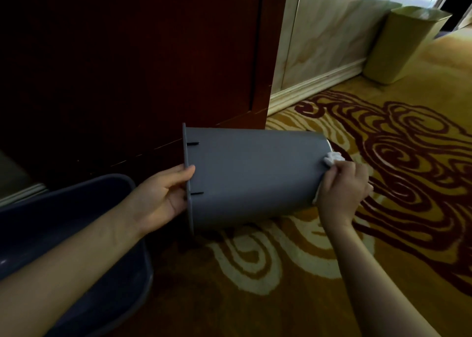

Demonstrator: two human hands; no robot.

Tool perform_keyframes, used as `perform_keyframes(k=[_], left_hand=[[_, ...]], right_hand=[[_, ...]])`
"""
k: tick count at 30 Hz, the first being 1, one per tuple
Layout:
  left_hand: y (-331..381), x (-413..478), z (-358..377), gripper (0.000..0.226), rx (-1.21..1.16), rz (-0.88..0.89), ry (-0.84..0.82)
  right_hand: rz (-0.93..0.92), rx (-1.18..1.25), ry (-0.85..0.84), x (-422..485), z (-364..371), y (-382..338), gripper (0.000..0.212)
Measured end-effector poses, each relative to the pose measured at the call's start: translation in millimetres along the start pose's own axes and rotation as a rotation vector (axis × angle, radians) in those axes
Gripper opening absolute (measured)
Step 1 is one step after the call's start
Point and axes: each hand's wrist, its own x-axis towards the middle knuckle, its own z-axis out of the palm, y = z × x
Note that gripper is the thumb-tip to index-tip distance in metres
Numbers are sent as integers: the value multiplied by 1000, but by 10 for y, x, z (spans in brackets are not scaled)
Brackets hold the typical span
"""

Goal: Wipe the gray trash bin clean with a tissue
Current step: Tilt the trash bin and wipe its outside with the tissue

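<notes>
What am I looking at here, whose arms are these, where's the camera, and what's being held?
There is no machine: one camera worn on a person's head looks down at their two bare hands. The left hand grips the rim of a gray trash bin held on its side over a patterned carpet. The right hand presses a white tissue against the bin's bottom end. A dark blue tub sits at lower left, and a yellowish bin stands by the wall.
</notes>
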Motion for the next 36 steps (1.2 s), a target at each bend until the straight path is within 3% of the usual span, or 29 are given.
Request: perform_keyframes(k=[2,6,10,14,17,22,28,32,36], left_hand=[[-4,-55,-60,44,73,-101,-36],[31,-141,-68,49,67,-207,-128],[140,-45,63,70,-58,-173,171],[86,115,416,42,64,-219,437],[-47,148,490,40,189,-207,515],[-140,89,407,26,231,-99,546],[77,-168,9,14,304,56,509],[116,-246,-20,15,255,82,410],[87,-286,62,17,262,125,320]], right_hand=[[-22,33,-12,43,-31,-155,13],[-298,79,-253,-32,-64,-579,16],[-270,133,-408,-85,-140,-659,17],[-197,-39,-608,11,-258,-602,16],[-154,-254,-712,119,-283,-462,18],[41,-371,-605,168,-217,58,20],[396,98,-554,-38,-70,382,14],[402,282,-379,112,-68,215,14],[396,346,-399,317,-108,127,18]])
